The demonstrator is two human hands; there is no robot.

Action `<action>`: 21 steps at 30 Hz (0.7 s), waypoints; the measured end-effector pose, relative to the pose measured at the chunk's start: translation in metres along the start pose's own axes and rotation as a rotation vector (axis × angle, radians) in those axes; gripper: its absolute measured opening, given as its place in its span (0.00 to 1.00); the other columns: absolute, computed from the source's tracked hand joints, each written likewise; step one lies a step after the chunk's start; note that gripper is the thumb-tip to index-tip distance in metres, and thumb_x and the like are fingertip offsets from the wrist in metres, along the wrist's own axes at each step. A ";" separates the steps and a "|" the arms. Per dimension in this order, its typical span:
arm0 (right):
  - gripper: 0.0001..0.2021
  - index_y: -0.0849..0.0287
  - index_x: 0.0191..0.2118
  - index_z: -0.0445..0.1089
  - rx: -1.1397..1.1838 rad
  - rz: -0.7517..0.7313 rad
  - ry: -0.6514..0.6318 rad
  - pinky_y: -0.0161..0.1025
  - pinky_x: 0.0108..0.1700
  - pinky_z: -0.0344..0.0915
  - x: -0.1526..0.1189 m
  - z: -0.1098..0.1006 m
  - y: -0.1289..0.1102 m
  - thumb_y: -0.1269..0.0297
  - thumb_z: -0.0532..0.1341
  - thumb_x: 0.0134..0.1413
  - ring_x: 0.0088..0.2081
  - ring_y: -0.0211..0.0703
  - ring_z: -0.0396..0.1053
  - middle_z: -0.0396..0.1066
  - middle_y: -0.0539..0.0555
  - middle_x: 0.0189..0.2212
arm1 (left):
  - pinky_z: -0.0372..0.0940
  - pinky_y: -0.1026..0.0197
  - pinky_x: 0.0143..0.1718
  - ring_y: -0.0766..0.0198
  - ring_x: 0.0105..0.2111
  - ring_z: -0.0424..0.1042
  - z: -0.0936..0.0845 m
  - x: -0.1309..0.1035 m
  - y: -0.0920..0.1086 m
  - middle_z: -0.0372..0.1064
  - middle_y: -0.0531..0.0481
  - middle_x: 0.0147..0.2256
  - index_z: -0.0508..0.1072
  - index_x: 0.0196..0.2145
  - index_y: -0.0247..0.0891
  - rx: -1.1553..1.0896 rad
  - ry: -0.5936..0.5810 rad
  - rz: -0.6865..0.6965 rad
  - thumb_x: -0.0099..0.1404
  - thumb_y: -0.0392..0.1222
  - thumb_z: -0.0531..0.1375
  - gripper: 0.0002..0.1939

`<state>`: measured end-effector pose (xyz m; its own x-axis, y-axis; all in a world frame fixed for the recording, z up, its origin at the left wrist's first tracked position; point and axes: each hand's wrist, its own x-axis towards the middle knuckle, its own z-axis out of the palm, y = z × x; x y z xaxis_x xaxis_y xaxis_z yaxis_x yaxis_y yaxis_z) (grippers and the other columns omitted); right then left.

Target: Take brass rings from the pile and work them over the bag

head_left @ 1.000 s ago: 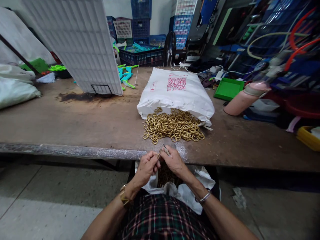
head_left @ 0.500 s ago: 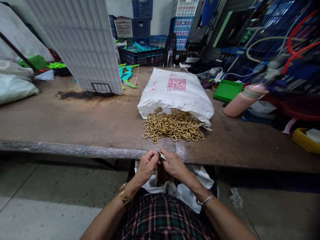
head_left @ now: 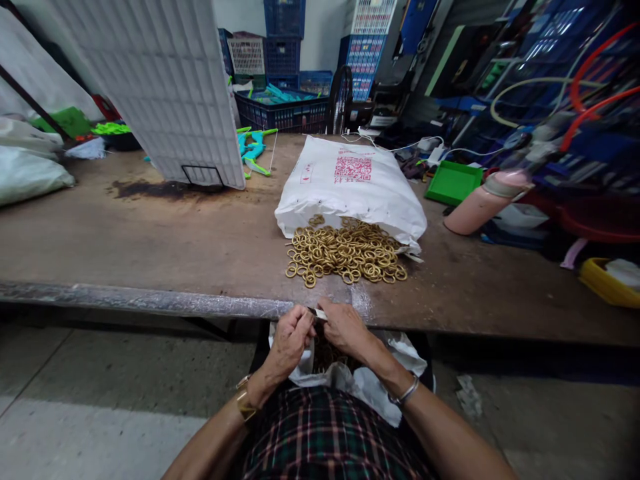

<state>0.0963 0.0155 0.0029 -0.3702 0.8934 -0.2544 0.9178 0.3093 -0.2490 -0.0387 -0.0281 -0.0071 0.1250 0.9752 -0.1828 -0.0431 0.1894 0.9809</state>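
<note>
At the table's front edge, my right hand is closed on a small knife-like tool with a pale part and a dark end. The dark end meets the fingers of my left hand, which are pinched together; whatever they hold is hidden. Just beyond both hands lies a heap of brass-coloured rings, spilling from the mouth of a white woven sack with red print. Below my hands, an open white bag in my lap contains darker ring-like pieces.
A tall white ribbed panel stands on the table at left, with turquoise and green plastic pieces beside it. To the right are a green tray, a pink bottle and a yellow container. Crates stack behind.
My hands have drawn slightly apart, with the left a little lower and more of the tool showing between them. The ring heap and sack are unchanged.
</note>
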 end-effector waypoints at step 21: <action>0.10 0.59 0.39 0.63 -0.003 0.276 0.257 0.36 0.30 0.51 0.060 -0.004 -0.007 0.64 0.50 0.54 0.33 0.46 0.69 0.72 0.57 0.31 | 0.53 0.71 0.16 0.71 0.21 0.65 -0.020 0.002 0.003 0.66 0.51 0.26 0.65 0.32 0.34 -0.788 -0.056 -0.310 0.52 0.40 0.61 0.11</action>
<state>0.0684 0.0687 -0.0067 -0.0605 0.9958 -0.0685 0.9785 0.0456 -0.2011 -0.0580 -0.0236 -0.0062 0.2932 0.8626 -0.4123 -0.6739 0.4924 0.5508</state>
